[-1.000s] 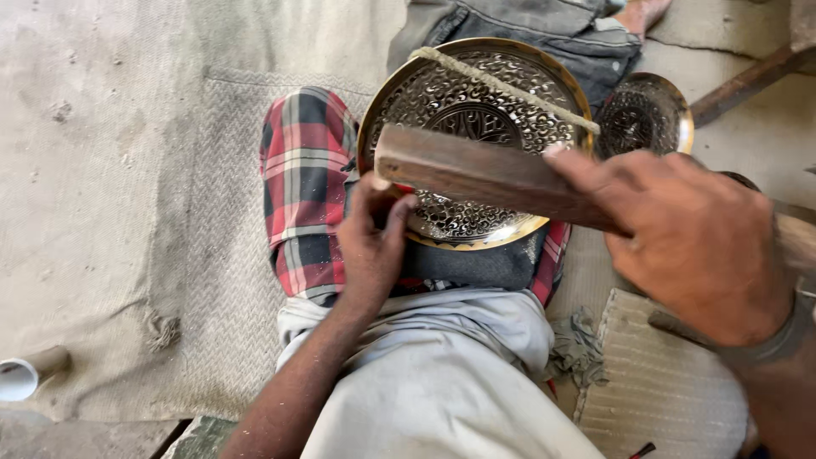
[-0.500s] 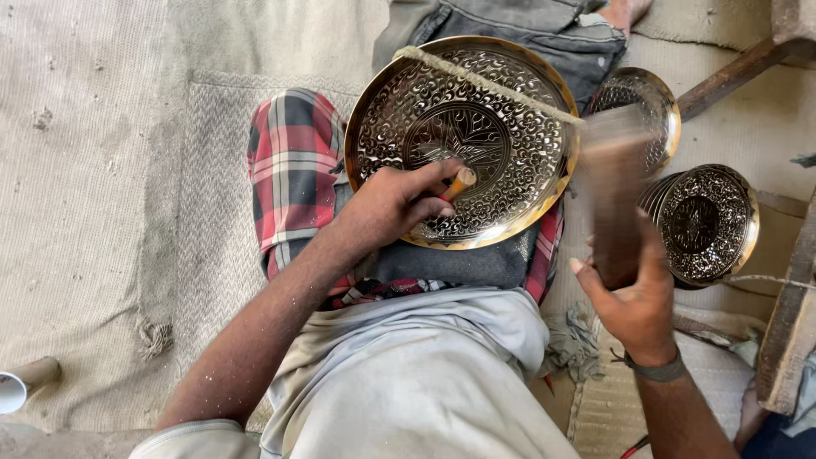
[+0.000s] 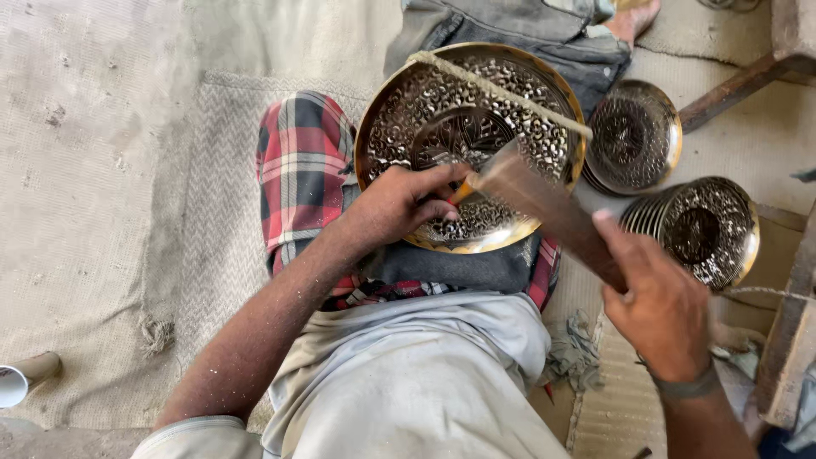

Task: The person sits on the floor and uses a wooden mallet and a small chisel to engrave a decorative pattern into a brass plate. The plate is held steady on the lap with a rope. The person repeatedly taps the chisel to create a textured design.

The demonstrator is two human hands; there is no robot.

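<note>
A round engraved brass plate [image 3: 399, 102] rests on my lap over a dark cloth, with a cord [image 3: 501, 81] stretched across its upper part. My left hand [image 3: 399, 204] lies on the plate's lower half, pinching a small chisel [image 3: 461, 192] with an orange tip against the metal. My right hand [image 3: 663, 306] grips a flat wooden mallet [image 3: 544, 204] whose far end sits right over the chisel's head.
A smaller engraved plate [image 3: 633, 136] and a stack of similar plates [image 3: 701, 229] lie to the right. Wooden beams [image 3: 739, 81] stand at the right edge. A woven mat [image 3: 221, 238] covers the ground on the left, with a white tube [image 3: 21, 382] at the lower left.
The mallet swung from upright at the right of the plate down onto the chisel. My left hand stayed on the plate holding the chisel.
</note>
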